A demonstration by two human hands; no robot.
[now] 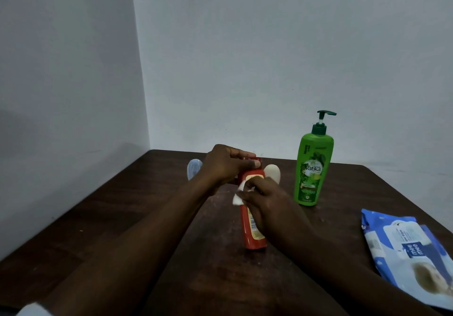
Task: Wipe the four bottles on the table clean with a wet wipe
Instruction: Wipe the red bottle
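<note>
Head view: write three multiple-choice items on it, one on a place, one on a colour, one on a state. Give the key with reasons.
1. Where on the table does the wipe pack lie?
A. on its right side
B. on its left side
C. at its far edge, against the wall

2. What colour is the held bottle, which the left hand grips at the top while the right hand presses the wet wipe on it?
A. green
B. red
C. black

3. How is the green pump bottle?
A. lying on its side
B. standing upright, untouched
C. upside down

Key: 1 A, the wipe pack lies near the right edge, close to the viewer. 2 B, the held bottle's body is red with a yellow label. 3 B, its pump points up and neither of the hands is on it.
</note>
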